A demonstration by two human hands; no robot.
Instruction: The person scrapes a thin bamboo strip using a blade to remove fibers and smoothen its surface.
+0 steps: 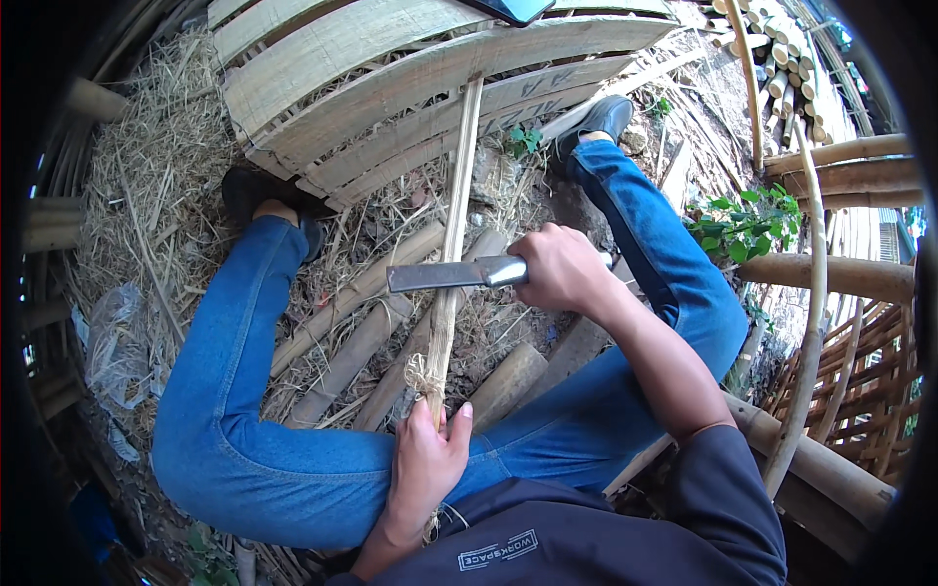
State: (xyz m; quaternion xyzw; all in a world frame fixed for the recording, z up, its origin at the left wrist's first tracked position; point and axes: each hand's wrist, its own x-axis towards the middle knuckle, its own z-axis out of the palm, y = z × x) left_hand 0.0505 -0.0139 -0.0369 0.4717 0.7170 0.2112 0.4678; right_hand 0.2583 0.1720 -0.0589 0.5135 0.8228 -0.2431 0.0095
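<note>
My left hand point(430, 459) is closed round the near end of a long split bamboo strip point(457, 215), close to my lap. The strip's far end meets the side of a slatted wooden crate point(371, 73). A tuft of pale shavings point(422, 376) curls up on the strip just beyond my left fingers. My right hand point(564, 269) grips a knife point(445, 274) with a broad, square-ended blade. The blade lies crosswise over the middle of the strip, its tip pointing left. Most of the knife's handle is hidden inside my right fist.
Bamboo poles point(342, 361) lie on the straw-strewn ground between my legs. Clear plastic point(119, 342) lies at left, beside a straw heap point(147, 176). A dark flat device point(513, 8) rests on the crate. At right stand a bamboo fence point(831, 278) and a leafy plant point(747, 227).
</note>
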